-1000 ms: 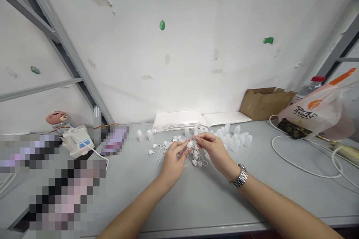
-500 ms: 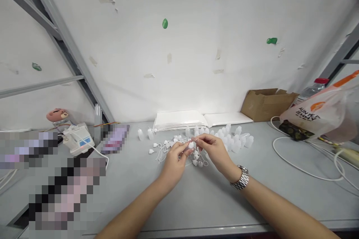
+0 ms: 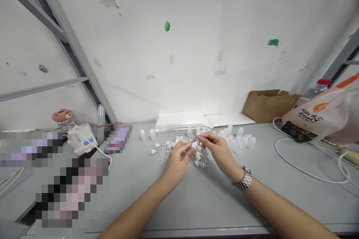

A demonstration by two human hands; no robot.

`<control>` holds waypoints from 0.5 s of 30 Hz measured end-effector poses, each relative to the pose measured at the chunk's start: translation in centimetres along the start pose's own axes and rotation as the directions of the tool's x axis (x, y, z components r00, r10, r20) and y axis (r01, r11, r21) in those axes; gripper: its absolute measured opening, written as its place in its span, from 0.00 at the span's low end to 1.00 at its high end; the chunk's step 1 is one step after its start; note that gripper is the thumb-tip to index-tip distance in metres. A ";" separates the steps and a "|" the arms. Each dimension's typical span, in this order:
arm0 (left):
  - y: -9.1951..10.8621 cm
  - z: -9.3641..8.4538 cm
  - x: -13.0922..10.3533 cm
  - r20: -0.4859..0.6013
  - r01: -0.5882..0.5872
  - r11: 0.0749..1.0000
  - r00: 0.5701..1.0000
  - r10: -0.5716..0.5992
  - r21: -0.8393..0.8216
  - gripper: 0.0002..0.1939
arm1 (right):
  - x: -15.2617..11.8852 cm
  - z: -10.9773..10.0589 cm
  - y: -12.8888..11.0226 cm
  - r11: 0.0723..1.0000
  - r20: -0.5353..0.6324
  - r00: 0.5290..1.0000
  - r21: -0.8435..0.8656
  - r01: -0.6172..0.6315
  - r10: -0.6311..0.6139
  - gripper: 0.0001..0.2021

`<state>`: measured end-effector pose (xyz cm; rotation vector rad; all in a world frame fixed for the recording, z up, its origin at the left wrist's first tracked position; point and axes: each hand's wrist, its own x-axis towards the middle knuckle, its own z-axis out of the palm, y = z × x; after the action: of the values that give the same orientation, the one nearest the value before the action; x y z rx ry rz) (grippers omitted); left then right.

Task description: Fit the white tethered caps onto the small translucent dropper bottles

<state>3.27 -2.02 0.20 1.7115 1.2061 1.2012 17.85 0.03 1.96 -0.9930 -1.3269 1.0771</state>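
White and likely light, best held side-on, a small piece (image 3: 194, 145) was pinched by left hand (image 3: 175, 162) and right hand (image 3: 221, 153).

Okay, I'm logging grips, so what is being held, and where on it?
A small white piece, pinched between the fingertips of the left hand and right hand; which part they grip is hidden.

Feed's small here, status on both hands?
Left hand and right hand closed together on small white piece. White caps beneath; nothing visibly blocking.
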 end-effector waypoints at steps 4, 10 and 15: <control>-0.5 0.1 0.0 -0.007 -0.018 0.998 1.000 0.019 0.057 0.13 | 0.0 0.1 0.1 0.999 0.006 1.000 -0.040 -0.013 0.013 0.11; -1.4 -2.7 1.8 -0.059 -0.149 0.935 0.982 0.177 0.322 0.13 | -0.2 0.4 0.2 0.997 0.042 0.999 -0.065 -0.031 0.034 0.15; -1.7 -8.7 3.6 -0.453 0.022 0.904 0.870 0.193 0.427 0.17 | 0.1 0.1 1.1 0.997 0.004 0.997 -0.031 -0.072 0.072 0.20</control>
<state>-5.00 2.31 2.40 1.8390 1.8192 1.5799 17.69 0.34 0.93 -1.0683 -1.3243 1.1173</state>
